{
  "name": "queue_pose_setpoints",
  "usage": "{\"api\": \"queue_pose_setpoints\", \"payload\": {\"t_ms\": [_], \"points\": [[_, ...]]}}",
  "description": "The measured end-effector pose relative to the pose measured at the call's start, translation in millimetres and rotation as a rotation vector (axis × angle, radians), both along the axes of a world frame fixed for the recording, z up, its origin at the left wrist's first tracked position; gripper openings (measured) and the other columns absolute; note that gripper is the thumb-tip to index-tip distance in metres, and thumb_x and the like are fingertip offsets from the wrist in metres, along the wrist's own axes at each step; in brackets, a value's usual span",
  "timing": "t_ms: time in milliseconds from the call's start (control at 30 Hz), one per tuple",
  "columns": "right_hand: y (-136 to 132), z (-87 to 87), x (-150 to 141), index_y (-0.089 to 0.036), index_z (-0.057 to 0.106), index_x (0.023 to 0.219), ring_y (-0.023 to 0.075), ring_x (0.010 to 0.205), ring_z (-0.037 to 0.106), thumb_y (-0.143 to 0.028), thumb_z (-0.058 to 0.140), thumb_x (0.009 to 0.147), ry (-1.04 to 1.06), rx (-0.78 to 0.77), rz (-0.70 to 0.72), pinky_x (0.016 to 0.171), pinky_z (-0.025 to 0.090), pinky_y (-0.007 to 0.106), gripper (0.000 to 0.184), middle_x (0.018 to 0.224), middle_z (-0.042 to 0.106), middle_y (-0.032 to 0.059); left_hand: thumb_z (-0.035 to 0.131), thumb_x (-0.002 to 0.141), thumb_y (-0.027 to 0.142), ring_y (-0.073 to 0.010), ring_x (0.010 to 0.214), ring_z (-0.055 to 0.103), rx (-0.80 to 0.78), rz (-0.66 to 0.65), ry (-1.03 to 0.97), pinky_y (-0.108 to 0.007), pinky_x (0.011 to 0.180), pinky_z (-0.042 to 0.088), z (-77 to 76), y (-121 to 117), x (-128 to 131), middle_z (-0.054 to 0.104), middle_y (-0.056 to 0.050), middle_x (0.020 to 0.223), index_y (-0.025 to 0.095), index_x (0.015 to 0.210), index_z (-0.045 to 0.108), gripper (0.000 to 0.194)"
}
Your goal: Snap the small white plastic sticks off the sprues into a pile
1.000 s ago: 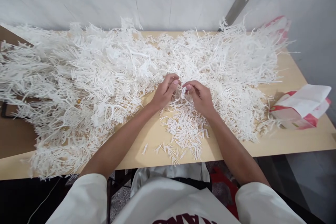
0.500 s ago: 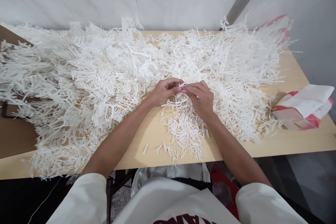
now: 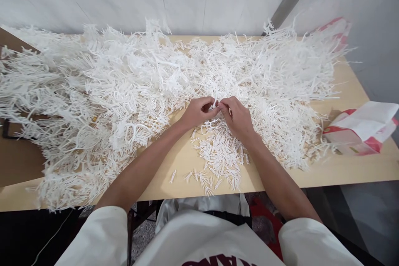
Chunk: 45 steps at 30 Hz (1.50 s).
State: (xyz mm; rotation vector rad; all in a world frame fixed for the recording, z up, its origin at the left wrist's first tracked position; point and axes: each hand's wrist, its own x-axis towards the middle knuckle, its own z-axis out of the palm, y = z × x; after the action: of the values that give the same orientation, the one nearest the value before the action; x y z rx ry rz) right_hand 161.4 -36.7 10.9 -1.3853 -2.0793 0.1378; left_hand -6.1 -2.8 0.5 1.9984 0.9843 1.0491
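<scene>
My left hand [image 3: 199, 111] and my right hand [image 3: 237, 117] meet fingertip to fingertip over the middle of the table. Both are pinched closed on a thin white branched plastic piece [image 3: 214, 102], mostly hidden by the fingers. Right below them lies a small heap of short white plastic sprigs [image 3: 220, 153], with a few loose ones toward the table's front edge. Behind my hands and to both sides spreads a big tangled pile of white branched plastic pieces [image 3: 131, 79].
The light wood table [image 3: 339, 172] stands against a tiled wall. On the right sits a red and white paper bag [image 3: 355, 133], and a similar bag [image 3: 336, 31] is at the back right. A brown cardboard box [image 3: 21, 160] is at the left edge.
My right fingers have curled in from a flatter, stretched pose. My left hand has shifted slightly, its thumb and fingers now forming a rounder pinch. The heaps look the same.
</scene>
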Motion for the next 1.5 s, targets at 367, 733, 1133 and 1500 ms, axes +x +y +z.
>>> {"api": "queue_pose_setpoints", "payload": {"t_ms": [367,733,1133,1500], "points": [[-6.7,2.8,-19.5,-0.020,0.048,0.076,0.0101,0.056,0.043,-0.023,0.042,0.091,-0.154,0.045,-0.243,0.052,0.023,0.028,0.016,0.069,0.059,0.0004,0.047,0.089,0.023,-0.0102,0.053,0.046,0.690,0.189,0.355,-0.026,0.058,0.031,-15.6,-7.9,3.4,0.055,0.002,0.057,0.019,0.071,0.052,0.019],[-13.8,-1.0,-18.7,-0.021,0.049,0.074,0.0080,0.052,0.040,-0.028,0.042,0.092,0.085,0.107,-0.267,0.051,0.030,0.026,0.020,0.063,0.051,-0.0031,0.045,0.091,0.031,-0.0083,0.045,0.034,0.076,0.403,0.192,-0.025,0.051,0.026,-6.7,0.2,-3.5,0.041,0.006,0.051,0.020,0.071,0.045,0.023],[5.0,-4.1,-5.5,-0.024,0.061,0.102,0.0161,0.092,0.061,-0.042,0.042,0.095,0.236,-0.091,-0.021,0.083,0.049,0.034,0.027,0.098,0.067,0.0038,0.042,0.094,0.044,-0.0084,0.058,0.056,-0.169,-0.053,0.095,-0.022,0.061,0.040,3.4,-0.9,-6.2,0.062,0.004,0.063,0.018,0.075,0.050,0.033],[5.4,-6.3,-0.6,-0.020,0.055,0.078,0.0120,0.064,0.049,-0.031,0.038,0.096,-0.194,0.049,-0.124,0.058,0.031,0.028,0.027,0.076,0.061,0.0019,0.048,0.087,0.033,-0.0096,0.049,0.037,0.139,0.132,0.406,-0.024,0.053,0.025,-3.2,-4.9,2.5,0.048,0.004,0.053,0.020,0.068,0.050,0.023]]}}
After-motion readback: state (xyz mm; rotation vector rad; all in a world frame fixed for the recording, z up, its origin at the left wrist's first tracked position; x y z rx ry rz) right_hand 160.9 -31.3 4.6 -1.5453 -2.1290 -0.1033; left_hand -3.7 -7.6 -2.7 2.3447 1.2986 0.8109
